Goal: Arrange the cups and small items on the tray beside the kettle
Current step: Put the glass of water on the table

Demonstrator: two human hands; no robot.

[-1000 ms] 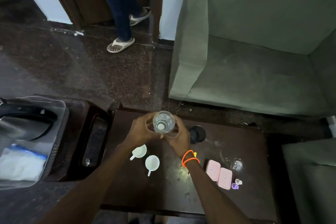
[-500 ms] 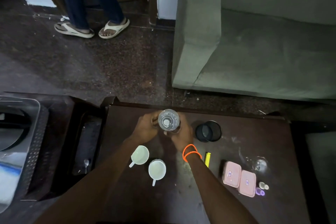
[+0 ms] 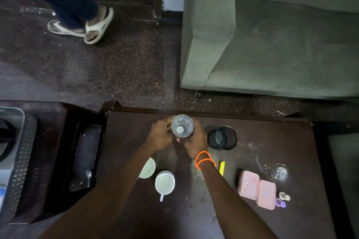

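— Clear glass is what we see first: a tumbler (image 3: 182,126) seen from straight above, near the far edge of the dark wooden desk (image 3: 272,147).

— And we have both hands on it. Our left hand (image 3: 159,136) curls round its left side, our right hand (image 3: 195,141) round its right, fingers closed against the glass. Orange bands (image 3: 205,159) circle the right wrist.

— Whether the tumbler's base touches the desk we cannot tell; our hands hide it.

— Just right of it stands a dark round cup (image 3: 222,137), apart from our right hand. Nearer to us sit two white cups: one (image 3: 148,168) partly hidden under our left forearm, the other (image 3: 164,182) just beside it, with its handle pointing towards us.

— A yellow stick-like item (image 3: 221,168) lies beside our right forearm. Further right we see two pink lidded boxes (image 3: 257,189) touching each other, and small round items (image 3: 282,199) just beside them, one purple.

— Something clear (image 3: 279,172) lies beyond the boxes; we cannot tell what.

— To our left is a dark tray (image 3: 85,153) with a spoon (image 3: 88,174) in it, and a metal basket (image 3: 17,161) at the edge.

— Beyond the desk we see a grey-green sofa (image 3: 272,44), and on the floor another person's feet in pale sandals (image 3: 98,27).
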